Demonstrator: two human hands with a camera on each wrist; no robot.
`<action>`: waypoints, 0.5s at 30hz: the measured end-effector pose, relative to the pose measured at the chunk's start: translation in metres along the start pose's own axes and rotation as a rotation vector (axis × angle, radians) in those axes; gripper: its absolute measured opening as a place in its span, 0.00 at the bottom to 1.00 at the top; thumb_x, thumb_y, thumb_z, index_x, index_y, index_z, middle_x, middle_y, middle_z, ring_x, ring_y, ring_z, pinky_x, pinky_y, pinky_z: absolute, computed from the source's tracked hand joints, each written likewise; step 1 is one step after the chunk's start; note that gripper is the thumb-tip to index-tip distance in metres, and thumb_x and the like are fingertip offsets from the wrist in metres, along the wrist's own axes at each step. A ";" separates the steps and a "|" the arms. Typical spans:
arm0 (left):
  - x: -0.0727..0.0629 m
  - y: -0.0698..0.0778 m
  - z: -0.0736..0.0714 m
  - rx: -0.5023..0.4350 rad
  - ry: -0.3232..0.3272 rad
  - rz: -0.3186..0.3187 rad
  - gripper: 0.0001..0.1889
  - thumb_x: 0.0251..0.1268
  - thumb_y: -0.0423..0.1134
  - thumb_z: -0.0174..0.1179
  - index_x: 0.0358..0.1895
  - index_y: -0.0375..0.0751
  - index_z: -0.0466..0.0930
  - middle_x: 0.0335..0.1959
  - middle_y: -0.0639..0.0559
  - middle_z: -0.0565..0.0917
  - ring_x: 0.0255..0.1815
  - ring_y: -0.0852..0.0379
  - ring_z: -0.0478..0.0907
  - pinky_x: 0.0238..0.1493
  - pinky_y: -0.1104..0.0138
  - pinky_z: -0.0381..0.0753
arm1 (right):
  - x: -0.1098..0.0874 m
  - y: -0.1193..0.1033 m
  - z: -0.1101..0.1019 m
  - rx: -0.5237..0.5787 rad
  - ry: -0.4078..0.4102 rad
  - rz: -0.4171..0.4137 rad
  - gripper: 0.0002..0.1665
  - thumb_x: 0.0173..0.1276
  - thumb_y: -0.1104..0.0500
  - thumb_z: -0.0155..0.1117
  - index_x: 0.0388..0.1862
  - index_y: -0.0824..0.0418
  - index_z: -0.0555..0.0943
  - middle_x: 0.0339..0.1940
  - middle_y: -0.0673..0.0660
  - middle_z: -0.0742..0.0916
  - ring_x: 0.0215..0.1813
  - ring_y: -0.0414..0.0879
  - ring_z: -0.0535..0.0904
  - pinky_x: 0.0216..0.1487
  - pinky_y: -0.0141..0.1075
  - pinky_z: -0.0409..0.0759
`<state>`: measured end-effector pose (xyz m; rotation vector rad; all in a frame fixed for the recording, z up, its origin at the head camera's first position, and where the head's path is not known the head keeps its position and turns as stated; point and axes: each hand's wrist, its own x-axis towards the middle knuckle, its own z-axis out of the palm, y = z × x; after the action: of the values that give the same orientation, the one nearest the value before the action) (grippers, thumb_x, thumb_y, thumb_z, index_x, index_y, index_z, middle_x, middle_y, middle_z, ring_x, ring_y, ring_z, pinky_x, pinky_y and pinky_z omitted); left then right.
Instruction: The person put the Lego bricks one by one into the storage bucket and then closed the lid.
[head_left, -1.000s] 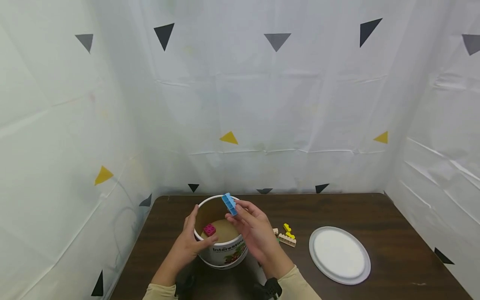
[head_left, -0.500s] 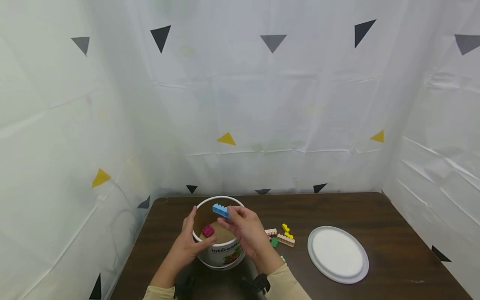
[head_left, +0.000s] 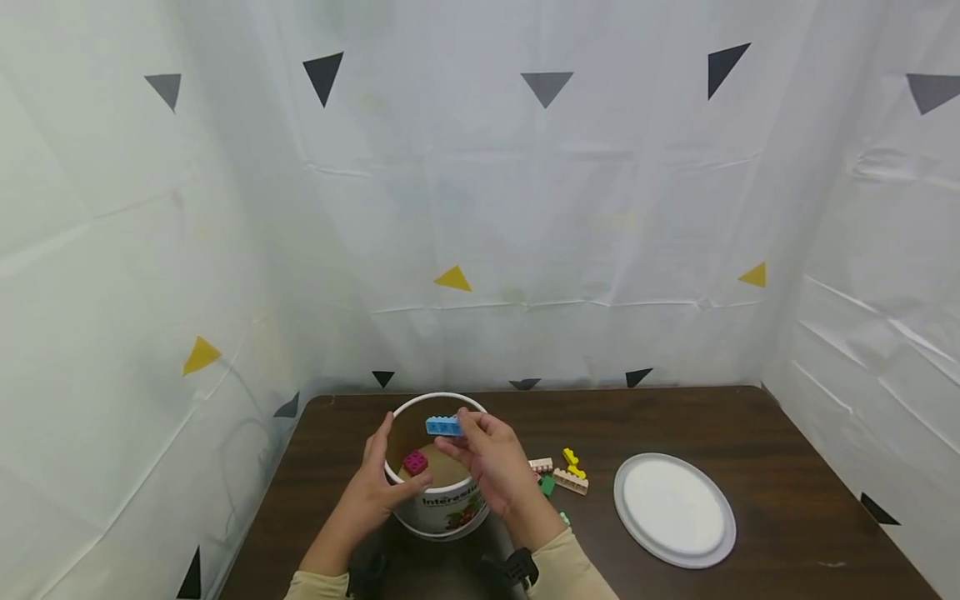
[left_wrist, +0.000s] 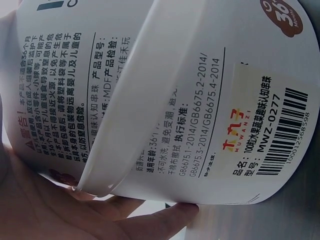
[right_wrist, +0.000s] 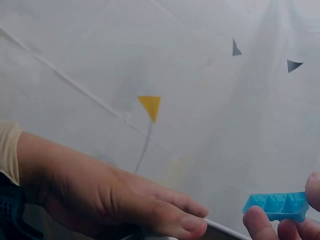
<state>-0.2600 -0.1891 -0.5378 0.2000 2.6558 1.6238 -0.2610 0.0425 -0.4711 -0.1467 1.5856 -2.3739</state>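
Note:
A white paper tub (head_left: pixel 431 518) with printed lettering and fruit pictures stands on the table, its top uncovered. My left hand (head_left: pixel 369 485) grips it at the left side, thumb over the front of the rim. A pale band (left_wrist: pixel 135 90) crosses the tub's printed side in the left wrist view. Over the tub's mouth, my right hand (head_left: pixel 501 460) pinches a light blue toy building brick (head_left: pixel 443 427) between thumb and fingers. The right wrist view shows the brick's hollow underside. A magenta brick (head_left: pixel 415 462) lies on the tub's floor.
Right of the tub lie loose bricks: beige (head_left: pixel 572 481), green (head_left: pixel 547 486), yellow (head_left: pixel 572 457) and pale pink (head_left: pixel 541 464). A round white lid (head_left: pixel 675 510) lies farther right. White cloth (head_left: pixel 525 217) with triangles hangs behind the dark wooden table (head_left: pixel 795 500).
My right hand has lowered slightly and turned the blue brick from a steep tilt to nearly level. More loose bricks show beside it. The left hand keeps its hold on the tub.

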 end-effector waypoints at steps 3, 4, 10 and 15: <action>-0.001 -0.001 0.000 -0.006 -0.001 0.007 0.64 0.64 0.62 0.77 0.92 0.56 0.38 0.88 0.39 0.53 0.80 0.29 0.67 0.77 0.33 0.71 | -0.001 0.000 0.000 -0.008 -0.005 -0.007 0.33 0.87 0.46 0.58 0.75 0.71 0.72 0.59 0.61 0.82 0.59 0.46 0.89 0.68 0.39 0.84; -0.001 -0.002 0.000 -0.010 -0.001 0.012 0.64 0.64 0.61 0.77 0.92 0.56 0.38 0.88 0.39 0.53 0.80 0.29 0.67 0.77 0.33 0.71 | -0.002 0.000 0.000 -0.009 -0.004 -0.009 0.33 0.87 0.46 0.58 0.75 0.70 0.72 0.56 0.61 0.82 0.60 0.48 0.89 0.68 0.40 0.83; 0.001 -0.003 0.001 -0.010 0.001 0.014 0.65 0.63 0.60 0.78 0.92 0.56 0.38 0.88 0.38 0.53 0.80 0.29 0.68 0.76 0.33 0.71 | -0.004 0.000 -0.001 -0.034 -0.005 -0.025 0.27 0.88 0.50 0.57 0.72 0.69 0.76 0.56 0.58 0.81 0.70 0.56 0.86 0.71 0.42 0.81; 0.001 -0.004 0.000 -0.010 0.001 0.017 0.65 0.62 0.61 0.78 0.92 0.57 0.38 0.88 0.38 0.53 0.81 0.30 0.66 0.77 0.32 0.69 | -0.004 0.000 -0.001 -0.029 -0.013 -0.036 0.22 0.89 0.53 0.57 0.68 0.68 0.78 0.60 0.58 0.81 0.71 0.57 0.86 0.71 0.41 0.81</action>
<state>-0.2611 -0.1903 -0.5412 0.2213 2.6538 1.6417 -0.2577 0.0444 -0.4717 -0.1980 1.6248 -2.3726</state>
